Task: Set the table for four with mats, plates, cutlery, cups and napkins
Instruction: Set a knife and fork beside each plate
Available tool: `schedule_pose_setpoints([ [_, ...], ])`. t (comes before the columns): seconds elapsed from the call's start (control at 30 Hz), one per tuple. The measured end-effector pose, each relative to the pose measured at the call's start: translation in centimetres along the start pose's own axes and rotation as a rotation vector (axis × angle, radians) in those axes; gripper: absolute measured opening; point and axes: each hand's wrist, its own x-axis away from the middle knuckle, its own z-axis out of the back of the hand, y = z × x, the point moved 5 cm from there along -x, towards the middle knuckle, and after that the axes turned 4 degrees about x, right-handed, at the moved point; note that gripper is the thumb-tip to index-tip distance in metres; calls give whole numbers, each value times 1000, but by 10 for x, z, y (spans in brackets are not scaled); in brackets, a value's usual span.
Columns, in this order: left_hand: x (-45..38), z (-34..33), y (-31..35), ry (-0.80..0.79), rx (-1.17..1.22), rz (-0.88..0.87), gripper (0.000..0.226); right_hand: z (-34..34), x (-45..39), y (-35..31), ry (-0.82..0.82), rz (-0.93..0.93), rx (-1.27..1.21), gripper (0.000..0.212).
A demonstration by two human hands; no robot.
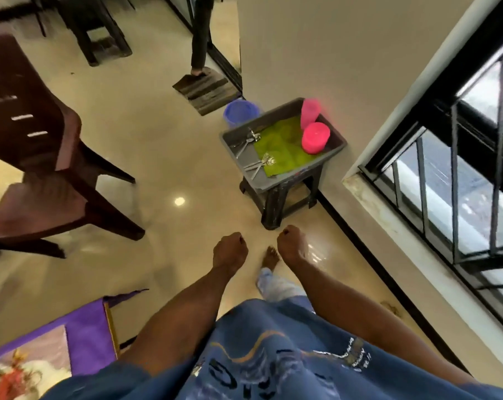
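Observation:
A grey tray (335, 153) rests on a dark stool (276, 204) against the wall. In it lie green mats (285, 148), spoons (249, 140), forks (263, 163) and two stacks of pink cups (315, 137), one tall and one short. My left hand (230, 249) and my right hand (292, 243) hang in front of me with fingers curled, holding nothing, a short way from the stool. The table's corner with a purple cloth (86, 327) shows at the lower left.
A dark plastic chair (42, 157) stands to the left, another chair at the back. A blue bucket (240, 111) sits behind the tray by a doormat (207, 89), where a person's leg stands. A barred window (461, 168) runs along the right.

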Motion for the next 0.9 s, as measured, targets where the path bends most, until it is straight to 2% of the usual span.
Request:
schedule_pose_setpoints([
  [0.1,-55,13,4,-9,-12,-2,24,-5,-42,-36,-33,9,-30,16],
  [0.47,-256,74,42,-105,-66,-31,24,18,-195,-166,-47,-75,-124,19],
  [0.77,-369,52,93,-265,10,-211,22,10,-270,-175,-30,-284,-224,12],
  [0.9,-410,22,103,-305,78,-217,18,-6,-302,-169,2,-380,-267,13],
])
